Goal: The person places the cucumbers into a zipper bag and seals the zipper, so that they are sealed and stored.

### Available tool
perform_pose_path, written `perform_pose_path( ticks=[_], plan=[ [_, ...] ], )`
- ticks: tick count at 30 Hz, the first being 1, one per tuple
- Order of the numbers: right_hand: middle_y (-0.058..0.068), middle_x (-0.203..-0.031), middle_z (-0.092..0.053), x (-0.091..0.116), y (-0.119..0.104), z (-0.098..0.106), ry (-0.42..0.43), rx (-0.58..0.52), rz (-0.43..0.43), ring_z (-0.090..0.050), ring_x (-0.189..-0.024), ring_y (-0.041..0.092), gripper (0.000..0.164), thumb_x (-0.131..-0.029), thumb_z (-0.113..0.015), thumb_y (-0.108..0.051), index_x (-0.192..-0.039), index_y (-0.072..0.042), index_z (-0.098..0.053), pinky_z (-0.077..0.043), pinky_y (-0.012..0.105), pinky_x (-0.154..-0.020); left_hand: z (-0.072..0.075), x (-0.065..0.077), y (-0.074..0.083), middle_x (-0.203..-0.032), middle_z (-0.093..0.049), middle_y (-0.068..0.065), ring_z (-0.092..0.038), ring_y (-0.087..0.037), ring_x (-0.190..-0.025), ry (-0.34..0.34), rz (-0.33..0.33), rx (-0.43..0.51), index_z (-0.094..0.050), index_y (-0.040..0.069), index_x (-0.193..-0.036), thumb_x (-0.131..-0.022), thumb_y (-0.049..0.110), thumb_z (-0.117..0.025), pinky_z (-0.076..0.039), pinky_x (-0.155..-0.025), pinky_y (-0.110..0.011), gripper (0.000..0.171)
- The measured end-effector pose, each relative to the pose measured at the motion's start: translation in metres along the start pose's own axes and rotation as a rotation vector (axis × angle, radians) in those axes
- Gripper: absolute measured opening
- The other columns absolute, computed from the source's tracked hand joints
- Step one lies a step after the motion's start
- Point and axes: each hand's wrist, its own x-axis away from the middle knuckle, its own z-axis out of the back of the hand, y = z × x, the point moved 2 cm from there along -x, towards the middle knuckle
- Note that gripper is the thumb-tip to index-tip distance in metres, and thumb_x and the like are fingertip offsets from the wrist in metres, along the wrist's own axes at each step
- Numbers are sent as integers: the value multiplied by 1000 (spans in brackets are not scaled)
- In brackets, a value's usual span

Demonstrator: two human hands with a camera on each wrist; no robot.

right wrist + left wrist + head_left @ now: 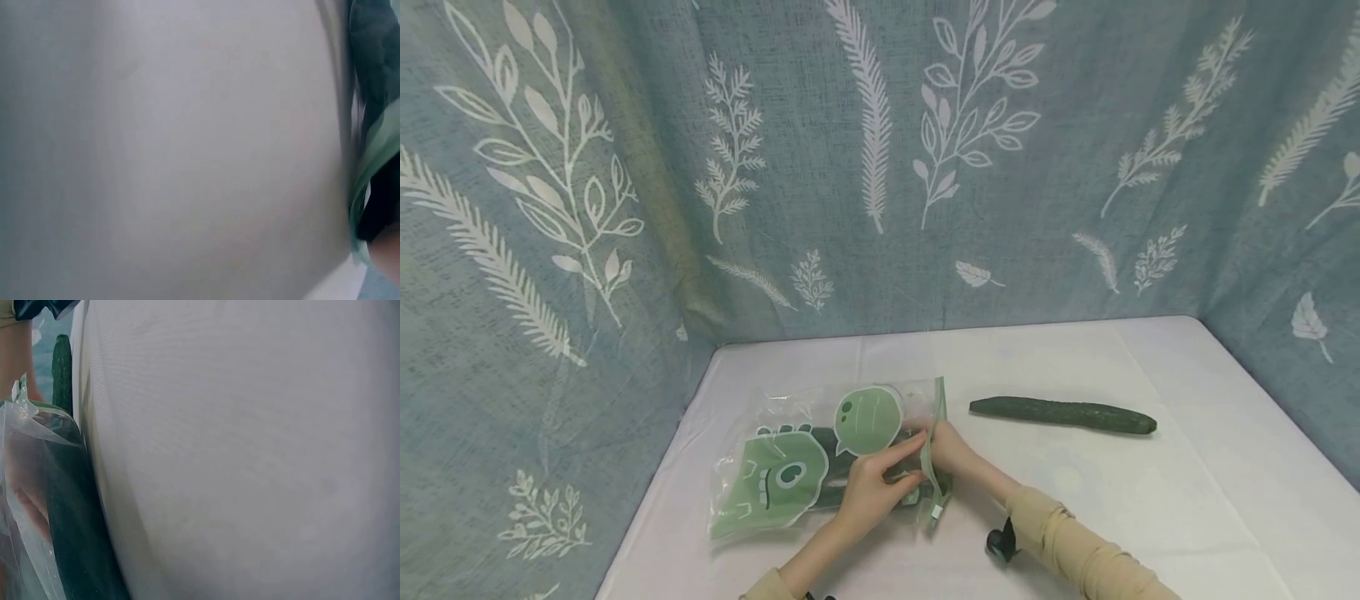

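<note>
A clear zip bag (790, 479) printed with a green cartoon monster lies on the table, its green-edged mouth (939, 408) facing right. Dark green cucumbers (831, 497) show through the plastic. My left hand (874, 492) lies over the front of the bag and holds the plastic near the mouth between thumb and fingers. Inside the mouth, my right hand (951, 450) grips the end of a cucumber (382, 203); plastic and the left hand partly cover its fingers. Through the bag, the left wrist view shows the nearer cucumber (78, 519) lengthwise beside the right hand.
Another cucumber (1063, 414) lies on the white table (1150, 517), right of the bag. A small white zip slider (936, 512) sits at the near corner of the mouth. Blue-green leaf-print cloth (820, 167) hangs behind the table and at its sides.
</note>
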Motion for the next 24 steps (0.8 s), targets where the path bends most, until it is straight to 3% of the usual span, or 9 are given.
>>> perform_pose_path(
  ticks=[11,18,24],
  plan=[
    [12,-130,-61,7,7,11,23,78,-83,-53,-125,34,40,-87,-63,-17,-126,-9,-59,-40,55,-103,0,1,0,-126,-64,-3,-60,-22,-115,-29,51,29,-63,12,-124,-76,13,-76,-50,-92,-25,50],
    [9,-124,-65,11,7,17,26,79,-84,-55,-122,32,32,-88,-62,-20,-119,-11,-65,-40,55,-103,-1,1,-1,-125,-64,-3,-61,-23,-113,-17,46,17,-63,12,-123,-75,11,-77,-51,-90,-24,50],
    [10,-124,-65,17,9,23,65,53,-79,-57,-120,31,36,-88,-64,-25,-121,-11,-63,-46,51,-98,-1,0,-1,-123,-65,-2,-64,-21,-110,-2,38,-9,-64,13,-122,-74,10,-78,-51,-90,-25,50]
  ],
)
